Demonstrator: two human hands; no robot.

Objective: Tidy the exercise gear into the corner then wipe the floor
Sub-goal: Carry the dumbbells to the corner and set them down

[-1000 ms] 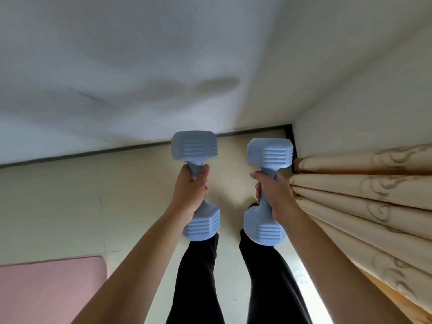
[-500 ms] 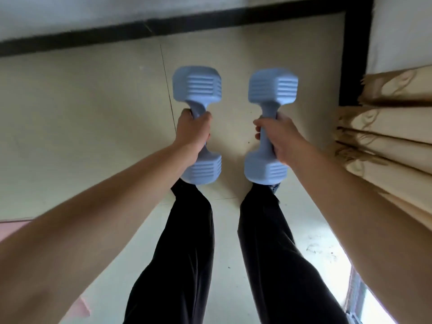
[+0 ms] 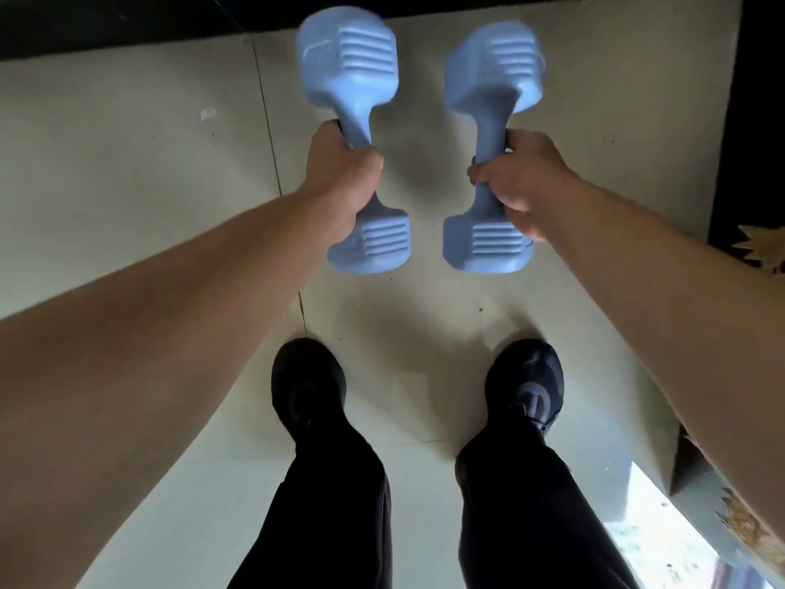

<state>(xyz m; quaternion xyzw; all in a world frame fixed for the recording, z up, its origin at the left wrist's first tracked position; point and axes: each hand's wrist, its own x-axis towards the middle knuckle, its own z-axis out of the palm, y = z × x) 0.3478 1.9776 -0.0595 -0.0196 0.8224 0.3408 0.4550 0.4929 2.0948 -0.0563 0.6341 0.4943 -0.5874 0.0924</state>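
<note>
You have two pale blue dumbbells in the air above the floor, one in each fist. The left dumbbell [image 3: 352, 138] runs away from you with its far head up near the dark skirting and its near head just past your wrist; your left hand [image 3: 342, 176] is wrapped tight around its handle, fingers curled fully over. The right dumbbell [image 3: 492, 142] lies almost parallel to it, close beside but not touching, and your right hand [image 3: 520, 180] is clenched around its handle the same way, knuckles turned outward. The far heads look a little blurred. Both weights hang over the cream tiled floor [image 3: 127, 163], close to the corner where the black skirting [image 3: 106, 31] along the top meets the dark strip down the right side. Below the weights your two black shoes [image 3: 308, 384] stand apart on the tiles, with black trouser legs [image 3: 340, 503] rising toward you. At the right edge, behind your right forearm, you can see a bit of patterned beige curtain [image 3: 760, 244], and a bright patch of light on the floor at the lower right
</note>
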